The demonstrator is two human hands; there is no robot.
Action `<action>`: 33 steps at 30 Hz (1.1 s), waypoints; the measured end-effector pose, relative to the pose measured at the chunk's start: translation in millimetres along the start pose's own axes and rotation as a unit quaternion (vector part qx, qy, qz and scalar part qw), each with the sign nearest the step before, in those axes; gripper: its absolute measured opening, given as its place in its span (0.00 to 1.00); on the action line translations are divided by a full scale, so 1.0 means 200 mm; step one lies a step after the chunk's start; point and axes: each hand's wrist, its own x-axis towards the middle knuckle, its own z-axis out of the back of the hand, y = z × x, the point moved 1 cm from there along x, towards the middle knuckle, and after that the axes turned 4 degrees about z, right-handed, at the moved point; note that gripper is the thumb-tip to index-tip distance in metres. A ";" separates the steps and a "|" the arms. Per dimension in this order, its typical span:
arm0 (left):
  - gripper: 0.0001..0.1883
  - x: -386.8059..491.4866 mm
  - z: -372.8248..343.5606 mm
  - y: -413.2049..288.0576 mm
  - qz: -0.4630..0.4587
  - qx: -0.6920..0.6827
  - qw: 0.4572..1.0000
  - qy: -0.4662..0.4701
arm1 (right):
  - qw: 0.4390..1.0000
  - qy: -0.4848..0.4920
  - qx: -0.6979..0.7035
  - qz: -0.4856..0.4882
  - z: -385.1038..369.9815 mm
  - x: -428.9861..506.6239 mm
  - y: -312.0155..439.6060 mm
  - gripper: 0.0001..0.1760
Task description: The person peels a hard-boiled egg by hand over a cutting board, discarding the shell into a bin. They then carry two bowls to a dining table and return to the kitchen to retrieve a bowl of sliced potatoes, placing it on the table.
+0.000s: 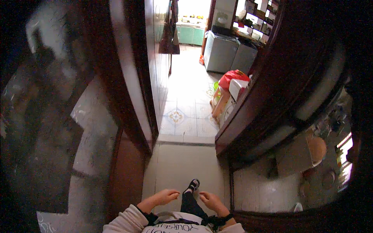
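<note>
Both hands hang in front of my waist at the lower middle of the view, apart from each other. My left hand (166, 197) has its fingers loosely curled and touches nothing. Nothing shows in my right hand (210, 201) either; its fingers are bent towards the middle. Between them one leg in dark trousers reaches forward, with a black sandal (193, 185) on the pale tiled floor (186, 163). Dark bands circle both wrists below pale sleeves.
A doorway with dark wooden frames (247, 122) opens ahead over a threshold strip (185, 143). Beyond it, a red bag (233, 78) lies on items at the right, near a grey washing machine (220, 52). Dark clothing (169, 43) hangs left; green cabinets (190, 35) stand farther back.
</note>
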 end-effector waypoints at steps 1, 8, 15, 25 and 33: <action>0.22 0.08 0.04 -0.04 0.018 -0.026 0.999 -0.020 | 0.999 0.011 -0.021 0.031 0.10 0.11 -0.01 0.20; 0.21 0.66 0.40 -0.41 0.031 -0.095 0.992 -0.079 | 0.992 0.052 -0.081 0.086 0.71 0.92 0.00 0.22; 0.22 1.07 0.66 -0.73 0.085 -0.168 0.977 -0.103 | 0.980 0.121 -0.115 0.110 1.11 1.47 0.11 0.22; 0.23 1.91 1.58 -1.03 0.074 -0.154 0.983 -0.067 | 0.992 0.072 -0.070 0.080 1.65 2.50 0.15 0.24; 0.23 2.70 2.42 -1.49 0.010 0.048 0.998 -0.027 | 0.999 -0.039 -0.008 0.017 2.14 3.09 0.39 0.26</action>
